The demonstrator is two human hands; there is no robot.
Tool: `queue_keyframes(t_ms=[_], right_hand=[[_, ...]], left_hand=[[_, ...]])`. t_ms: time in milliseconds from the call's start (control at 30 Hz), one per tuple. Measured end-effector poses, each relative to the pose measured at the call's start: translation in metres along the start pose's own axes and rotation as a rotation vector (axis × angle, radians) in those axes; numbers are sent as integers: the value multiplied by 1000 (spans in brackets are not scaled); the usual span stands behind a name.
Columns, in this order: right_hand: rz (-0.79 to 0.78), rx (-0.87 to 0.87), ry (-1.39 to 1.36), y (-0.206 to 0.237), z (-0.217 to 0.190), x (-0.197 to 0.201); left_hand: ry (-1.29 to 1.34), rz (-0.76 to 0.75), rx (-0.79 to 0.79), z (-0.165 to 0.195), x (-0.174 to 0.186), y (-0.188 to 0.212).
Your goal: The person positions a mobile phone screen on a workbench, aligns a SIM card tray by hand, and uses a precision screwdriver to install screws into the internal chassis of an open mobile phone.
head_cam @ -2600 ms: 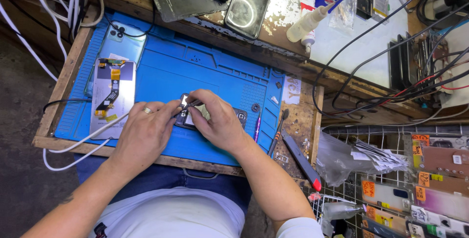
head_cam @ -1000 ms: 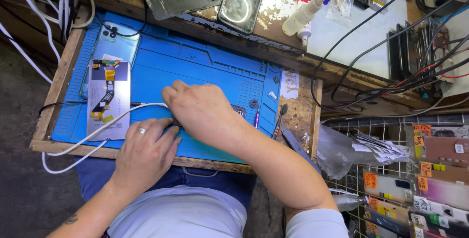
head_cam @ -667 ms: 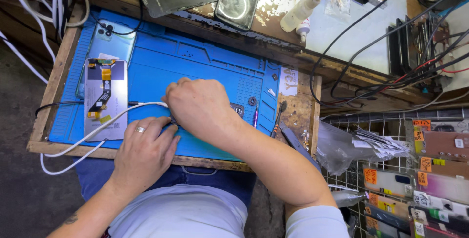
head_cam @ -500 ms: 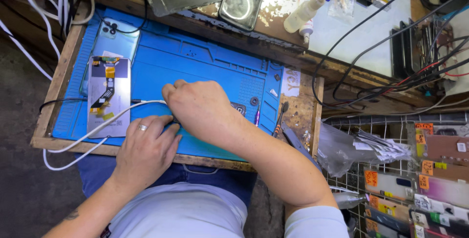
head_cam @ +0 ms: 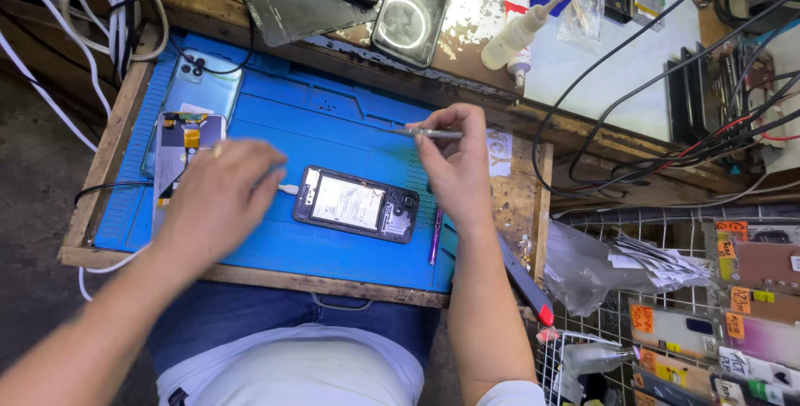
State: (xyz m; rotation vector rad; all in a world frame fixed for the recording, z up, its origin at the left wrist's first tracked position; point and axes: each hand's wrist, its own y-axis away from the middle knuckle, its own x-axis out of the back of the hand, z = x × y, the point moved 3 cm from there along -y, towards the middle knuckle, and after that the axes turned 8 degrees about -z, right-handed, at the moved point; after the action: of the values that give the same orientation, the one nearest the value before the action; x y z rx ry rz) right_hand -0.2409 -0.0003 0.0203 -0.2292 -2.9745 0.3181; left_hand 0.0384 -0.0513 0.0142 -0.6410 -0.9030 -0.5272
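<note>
Two bare arms, no sleeves down to the left hand [head_cam: 218,197] or right hand [head_cam: 454,168]. White shirt up by the elbows. Blue jeans below. Ring on one left finger.

We see an opened phone [head_cam: 357,204] lying on the blue mat [head_cam: 333,122]. Our right hand [head_cam: 454,168] holds metal tweezers [head_cam: 427,132] above it; our left hand [head_cam: 218,197] rests just left of the phone.
</note>
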Motion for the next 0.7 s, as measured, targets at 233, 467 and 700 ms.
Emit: queue_keyframes(t_ms=[233,467,700], right_hand=[[114,128,77,2,18,9],[142,138,241,6,11,9],[113,164,323,7,10,3]], left_hand=[[-76,-75,-92,-10,-12,-86],[-257,-115,-153,-3,-20,-106],[-299,-145,-170,1,-19,-105]])
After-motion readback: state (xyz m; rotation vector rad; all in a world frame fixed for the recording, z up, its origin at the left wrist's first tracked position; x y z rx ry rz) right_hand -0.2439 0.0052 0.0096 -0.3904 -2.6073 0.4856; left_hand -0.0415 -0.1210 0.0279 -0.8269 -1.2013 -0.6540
